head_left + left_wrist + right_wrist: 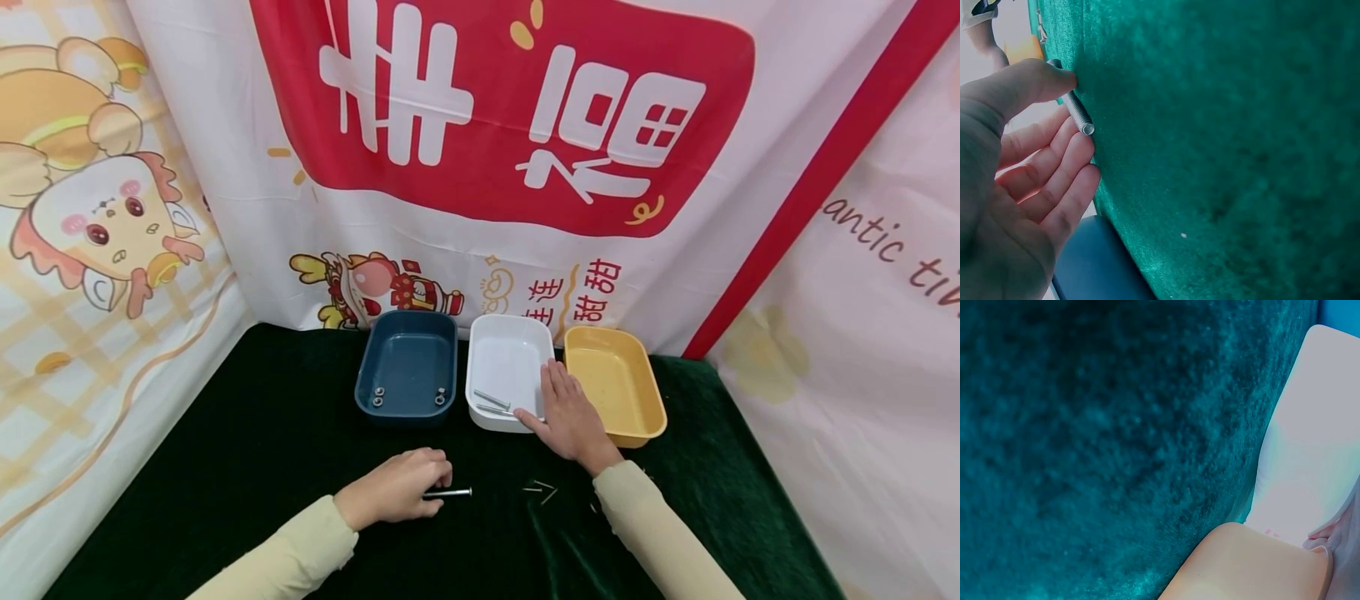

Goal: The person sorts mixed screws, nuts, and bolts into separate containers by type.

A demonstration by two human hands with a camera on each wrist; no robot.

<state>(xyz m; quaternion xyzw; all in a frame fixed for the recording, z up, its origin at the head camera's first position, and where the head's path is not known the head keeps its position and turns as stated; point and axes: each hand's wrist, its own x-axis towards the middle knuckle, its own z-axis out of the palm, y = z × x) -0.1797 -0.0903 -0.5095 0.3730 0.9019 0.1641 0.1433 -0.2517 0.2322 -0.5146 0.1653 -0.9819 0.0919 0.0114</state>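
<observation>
My left hand is low over the green cloth, in front of the blue bin, and pinches a silver bolt between thumb and fingers. In the left wrist view the bolt's threaded end points out past the thumb, close to the cloth. My right hand lies over the right side of the white bin, its fingers extended along the rim and thumb out to the left. Inside that bin are silver bolts. In the right wrist view, only a bit of the right hand shows behind the bins.
Left of the white bin stands a blue bin holding several nuts. A yellow bin stands at the right. Small thin brass-coloured screws or nails lie on the green cloth. Printed curtains close off the back and sides.
</observation>
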